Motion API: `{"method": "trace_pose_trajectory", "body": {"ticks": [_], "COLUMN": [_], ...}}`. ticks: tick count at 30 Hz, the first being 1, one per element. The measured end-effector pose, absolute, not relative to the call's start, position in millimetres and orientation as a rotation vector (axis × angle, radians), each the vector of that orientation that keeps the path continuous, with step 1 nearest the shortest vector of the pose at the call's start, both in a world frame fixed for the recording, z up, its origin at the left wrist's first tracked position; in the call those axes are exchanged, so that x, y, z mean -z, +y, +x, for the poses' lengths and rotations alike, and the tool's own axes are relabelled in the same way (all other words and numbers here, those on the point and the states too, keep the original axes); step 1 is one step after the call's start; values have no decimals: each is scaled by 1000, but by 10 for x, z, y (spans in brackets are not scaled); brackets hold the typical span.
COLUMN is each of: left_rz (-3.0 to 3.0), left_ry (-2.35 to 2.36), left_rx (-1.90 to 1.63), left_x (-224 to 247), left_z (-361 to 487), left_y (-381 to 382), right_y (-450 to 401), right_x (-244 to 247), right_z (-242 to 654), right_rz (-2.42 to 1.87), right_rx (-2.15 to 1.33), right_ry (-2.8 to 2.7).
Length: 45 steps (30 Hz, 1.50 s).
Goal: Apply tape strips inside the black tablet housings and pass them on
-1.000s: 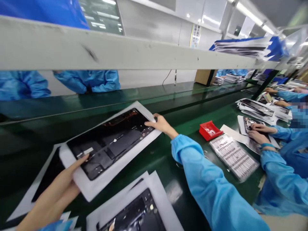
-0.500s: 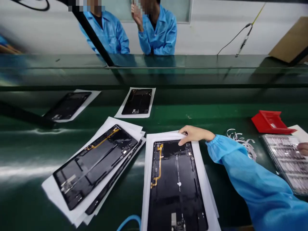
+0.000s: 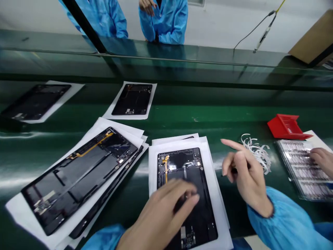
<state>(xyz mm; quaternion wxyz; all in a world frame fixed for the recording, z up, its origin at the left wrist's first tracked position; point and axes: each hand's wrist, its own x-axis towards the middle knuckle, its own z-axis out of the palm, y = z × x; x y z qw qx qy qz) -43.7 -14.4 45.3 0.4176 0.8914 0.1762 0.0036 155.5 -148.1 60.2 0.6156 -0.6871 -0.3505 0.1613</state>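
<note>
A black tablet back housing (image 3: 192, 173) with an orange flex cable lies on white paper sheets (image 3: 208, 163) in front of me. My left hand (image 3: 163, 211) hovers over its middle, fingers bent, with a gap between thumb and forefinger; it is slightly blurred. My right hand (image 3: 246, 173) is raised just right of the sheets, forefinger stretched out and the other fingers curled in. A small dark tip shows by the curled fingers; what it belongs to is hidden. Left of these sheets, another tablet housing (image 3: 80, 180) lies slanted on a paper-lined stack.
Two more housings, one far left (image 3: 39, 100) and one farther back (image 3: 134, 99), lie on paper. At right are curled white strips (image 3: 257, 152), a red bin (image 3: 287, 126) and a clear tray (image 3: 291, 166) touched by another person's hand (image 3: 322, 159). Two people in blue stand beyond the shelf.
My right hand has left the top edge of the front housing and moved right, into the air. My left hand has come into view over that housing. The camera view has tilted downward.
</note>
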Motion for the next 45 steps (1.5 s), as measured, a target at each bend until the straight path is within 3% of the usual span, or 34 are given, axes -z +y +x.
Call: {"method": "trace_pose_trajectory", "body": {"ticks": [7,13,18,22,32,45], "left_rz": [2512,2390,2346,2344,2337,2276], "left_ry": [353,369,363,327,326,399], "left_rx": [-192,-209,-151,-120,-114,-159], "left_x": [5,178,171,134,124,114], "left_z": [326,338,311,300,300,305], "left_y": [-2,98,93,93,80,68], "right_y": [-1739,-1758,-1647,-1503,-1447,-1507], "right_x": [361,164,165,228,277,367], "right_z": [1668,1761,1717,1629,1558,1564], "right_rz": [-1709,-1646,-1489,-1470,-1627,-1606], "right_rx": [-267,-199,-555,-639,-372,-330], "right_ry": [-806,-830,-680,-620,-721,-825]}}
